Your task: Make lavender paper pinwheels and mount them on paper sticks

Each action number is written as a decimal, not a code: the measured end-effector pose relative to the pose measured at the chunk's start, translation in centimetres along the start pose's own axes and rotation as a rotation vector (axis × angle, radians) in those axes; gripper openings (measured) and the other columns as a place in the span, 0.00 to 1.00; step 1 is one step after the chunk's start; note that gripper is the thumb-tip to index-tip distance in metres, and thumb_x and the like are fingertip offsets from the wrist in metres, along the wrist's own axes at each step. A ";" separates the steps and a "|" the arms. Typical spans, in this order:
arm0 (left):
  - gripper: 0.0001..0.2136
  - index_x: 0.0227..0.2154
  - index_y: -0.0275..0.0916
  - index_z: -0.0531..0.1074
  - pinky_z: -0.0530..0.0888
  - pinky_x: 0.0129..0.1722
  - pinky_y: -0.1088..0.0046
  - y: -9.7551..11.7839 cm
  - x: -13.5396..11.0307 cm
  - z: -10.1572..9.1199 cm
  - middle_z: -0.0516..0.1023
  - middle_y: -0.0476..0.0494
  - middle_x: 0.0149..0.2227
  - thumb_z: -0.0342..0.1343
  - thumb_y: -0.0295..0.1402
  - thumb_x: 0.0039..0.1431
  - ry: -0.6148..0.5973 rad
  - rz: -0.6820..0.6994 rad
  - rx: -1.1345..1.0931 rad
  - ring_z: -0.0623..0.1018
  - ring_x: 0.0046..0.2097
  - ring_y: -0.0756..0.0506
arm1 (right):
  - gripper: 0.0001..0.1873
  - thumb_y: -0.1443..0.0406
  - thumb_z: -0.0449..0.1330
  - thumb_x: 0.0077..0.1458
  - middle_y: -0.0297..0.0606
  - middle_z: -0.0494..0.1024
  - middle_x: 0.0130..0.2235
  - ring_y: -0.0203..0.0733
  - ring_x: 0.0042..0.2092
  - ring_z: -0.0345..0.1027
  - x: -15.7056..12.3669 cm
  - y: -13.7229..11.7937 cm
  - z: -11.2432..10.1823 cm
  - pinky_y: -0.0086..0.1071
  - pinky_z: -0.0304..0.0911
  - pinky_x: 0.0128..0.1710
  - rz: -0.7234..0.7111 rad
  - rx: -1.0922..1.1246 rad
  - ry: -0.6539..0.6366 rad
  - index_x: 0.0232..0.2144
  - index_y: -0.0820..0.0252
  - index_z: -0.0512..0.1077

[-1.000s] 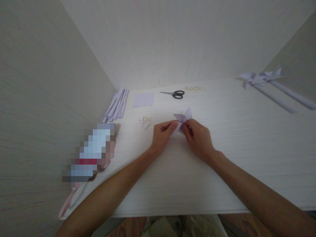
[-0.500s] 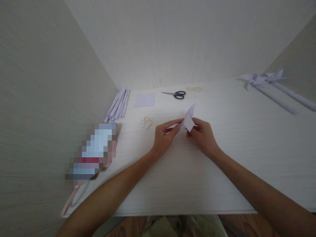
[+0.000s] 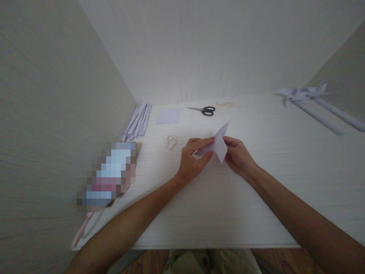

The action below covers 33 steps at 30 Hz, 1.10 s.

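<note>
- At far left, a pale wall rises beside the white table I work at.
- Against that side of the table lies an object blurred into coloured squares; I cannot tell what it is. A pink strap trails from its lower end toward the table's near edge.
- Just beyond it, a bundle of rolled paper tubes lies slanted, side by side and partly overlapping.
- Next, a flat square of pale paper rests near the back wall.
- In front of that square is a loose scatter of small tan pieces, too small to make out clearly.
- My left hand is narrowed around the left part of the folded paper, fingers above and thumb lower down.
- Black-handled scissors lie behind my hands, blades pointing left.
- The folded paper stands between my two hands, in front of me, with pointed flaps flaring up and down.
- More tan bits lie right of the scissors.
- My right hand grips the folded paper's right side, fingertips partly hidden behind it.
- At far right, two paper pinwheels on thick rolled sticks lie near the right wall.
</note>
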<state>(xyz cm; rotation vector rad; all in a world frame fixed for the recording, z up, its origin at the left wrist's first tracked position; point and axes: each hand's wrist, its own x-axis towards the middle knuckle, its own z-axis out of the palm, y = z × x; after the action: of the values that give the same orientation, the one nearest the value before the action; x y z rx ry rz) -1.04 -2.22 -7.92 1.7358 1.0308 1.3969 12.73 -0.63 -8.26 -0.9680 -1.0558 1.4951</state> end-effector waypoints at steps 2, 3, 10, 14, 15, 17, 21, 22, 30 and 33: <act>0.12 0.35 0.45 0.73 0.66 0.41 0.67 0.0 0.1 0.0 0.74 0.45 0.40 0.56 0.29 0.44 0.005 -0.009 -0.006 0.69 0.42 0.46 | 0.06 0.67 0.60 0.35 0.33 0.71 0.24 0.30 0.22 0.58 0.0 0.1 -0.1 0.27 0.52 0.20 -0.002 -0.008 0.010 0.23 0.59 0.72; 0.12 0.35 0.45 0.73 0.66 0.40 0.68 -0.1 0.1 0.0 0.74 0.46 0.40 0.56 0.29 0.44 0.005 -0.022 -0.020 0.69 0.42 0.47 | 0.06 0.67 0.60 0.35 0.33 0.71 0.23 0.31 0.22 0.58 0.1 0.1 -0.2 0.27 0.52 0.20 0.000 -0.008 0.010 0.23 0.59 0.72; 0.12 0.35 0.45 0.73 0.66 0.35 0.73 -0.9 0.4 -0.1 0.75 0.48 0.40 0.55 0.34 0.45 -0.019 -0.209 -0.144 0.72 0.34 0.50 | 0.05 0.68 0.60 0.35 0.30 0.67 0.20 0.27 0.20 0.55 0.1 0.0 -0.3 0.25 0.48 0.19 0.025 0.009 -0.001 0.23 0.61 0.71; 0.13 0.36 0.44 0.72 0.68 0.34 0.74 -1.1 0.4 0.0 0.75 0.48 0.39 0.56 0.35 0.44 -0.028 -0.305 -0.215 0.73 0.33 0.50 | 0.04 0.68 0.60 0.35 0.30 0.68 0.20 0.27 0.20 0.55 0.0 -0.2 -0.1 0.25 0.47 0.19 0.023 -0.003 0.011 0.21 0.62 0.70; 0.14 0.37 0.44 0.72 0.68 0.35 0.73 -1.1 0.3 0.1 0.75 0.47 0.39 0.55 0.36 0.44 -0.033 -0.315 -0.237 0.73 0.34 0.50 | 0.04 0.68 0.60 0.35 0.30 0.68 0.20 0.27 0.20 0.55 0.0 -0.2 -0.1 0.25 0.47 0.19 0.025 -0.006 0.013 0.21 0.62 0.70; 0.14 0.37 0.42 0.72 0.67 0.40 0.72 -0.9 0.3 0.1 0.75 0.46 0.41 0.55 0.35 0.45 -0.047 -0.320 -0.284 0.73 0.38 0.49 | 0.04 0.68 0.60 0.35 0.30 0.68 0.20 0.27 0.20 0.55 0.0 -0.2 -0.1 0.25 0.47 0.18 0.023 -0.009 0.014 0.21 0.62 0.70; 0.13 0.37 0.41 0.72 0.65 0.47 0.70 -0.5 0.4 0.1 0.74 0.46 0.42 0.55 0.34 0.45 -0.072 -0.308 -0.350 0.72 0.43 0.48 | 0.04 0.69 0.60 0.35 0.29 0.67 0.20 0.27 0.20 0.55 0.1 -0.1 -0.2 0.25 0.47 0.18 0.012 -0.011 0.016 0.20 0.62 0.70; 0.13 0.36 0.41 0.73 0.65 0.47 0.70 -0.5 0.5 0.0 0.74 0.46 0.42 0.55 0.34 0.45 -0.074 -0.313 -0.367 0.72 0.43 0.48 | 0.04 0.69 0.60 0.34 0.29 0.67 0.20 0.27 0.20 0.55 0.2 -0.1 -0.2 0.25 0.47 0.18 0.013 -0.011 0.019 0.20 0.62 0.70; 0.11 0.31 0.40 0.74 0.67 0.44 0.67 -1.2 0.7 0.2 0.76 0.45 0.37 0.59 0.30 0.40 -0.011 -0.430 -0.583 0.74 0.38 0.48 | 0.06 0.68 0.61 0.35 0.30 0.69 0.20 0.27 0.19 0.55 0.2 0.0 -0.3 0.25 0.47 0.19 0.023 0.008 -0.005 0.23 0.61 0.72; 0.11 0.30 0.40 0.74 0.66 0.44 0.67 -1.2 0.8 0.2 0.76 0.45 0.36 0.60 0.28 0.38 -0.018 -0.466 -0.660 0.74 0.38 0.48 | 0.06 0.68 0.61 0.35 0.30 0.69 0.20 0.27 0.20 0.54 0.2 0.0 -0.3 0.26 0.47 0.19 0.021 0.000 -0.008 0.23 0.61 0.72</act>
<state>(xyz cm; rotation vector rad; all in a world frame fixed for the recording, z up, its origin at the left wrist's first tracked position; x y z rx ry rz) -1.00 -0.94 -8.65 0.9527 0.7714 1.2223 12.97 -0.41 -8.37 -0.9761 -1.0545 1.5171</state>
